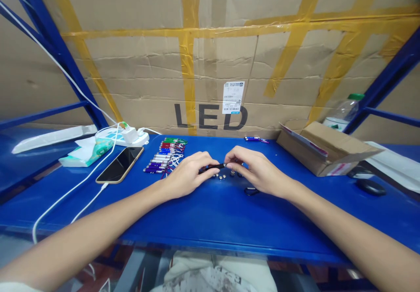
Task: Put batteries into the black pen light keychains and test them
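Note:
Between my two hands is a slim black mini flashlight (215, 167), level above the blue table. My left hand (187, 174) pinches its body between thumb and fingers. At its other end, the fingertips of my right hand (259, 168) are closed on the tip; whether they also hold a smaller part is hidden. Several small silver button cells (221, 177) lie just below and behind the fingers. A black strap loop (251, 191) rests near my right hand. To the left, several mini flashlights (164, 156) in green, red, blue, silver and purple lie in a row with wrist cords.
One blue flashlight (252, 139) lies at the table's back edge. On the left are a phone (120, 165) with a white cable, tissues (85, 151) and a power strip (131, 137). An open cardboard box (328, 147), bottle (344, 110) and black mouse (370, 187) stand right.

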`<control>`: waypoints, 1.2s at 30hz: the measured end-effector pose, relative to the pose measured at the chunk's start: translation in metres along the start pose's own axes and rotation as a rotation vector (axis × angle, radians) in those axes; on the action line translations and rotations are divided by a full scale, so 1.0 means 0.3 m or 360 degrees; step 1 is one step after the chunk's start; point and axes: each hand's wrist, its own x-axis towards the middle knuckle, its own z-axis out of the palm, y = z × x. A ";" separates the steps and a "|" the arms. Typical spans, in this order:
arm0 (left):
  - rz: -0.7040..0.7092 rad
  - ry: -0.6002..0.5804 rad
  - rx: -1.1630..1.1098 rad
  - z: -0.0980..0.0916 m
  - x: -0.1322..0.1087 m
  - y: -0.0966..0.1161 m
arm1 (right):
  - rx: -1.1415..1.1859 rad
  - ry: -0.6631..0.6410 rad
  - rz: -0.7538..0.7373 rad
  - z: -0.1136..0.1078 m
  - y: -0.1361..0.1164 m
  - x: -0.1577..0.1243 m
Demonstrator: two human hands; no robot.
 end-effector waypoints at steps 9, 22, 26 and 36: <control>0.0030 0.0012 -0.0038 0.000 -0.003 0.013 | 0.0145 0.0000 0.0074 0.005 0.000 0.002; 0.0234 -0.0001 0.0456 0.000 -0.012 0.011 | 0.0848 -0.0064 0.0550 0.025 -0.006 0.022; 0.0282 0.0010 0.0599 -0.005 -0.008 0.018 | 0.0938 -0.0013 0.0549 0.033 -0.008 0.024; -0.0077 -0.0040 -0.0052 -0.017 0.012 0.051 | 0.0435 0.0149 0.0261 0.037 -0.002 0.015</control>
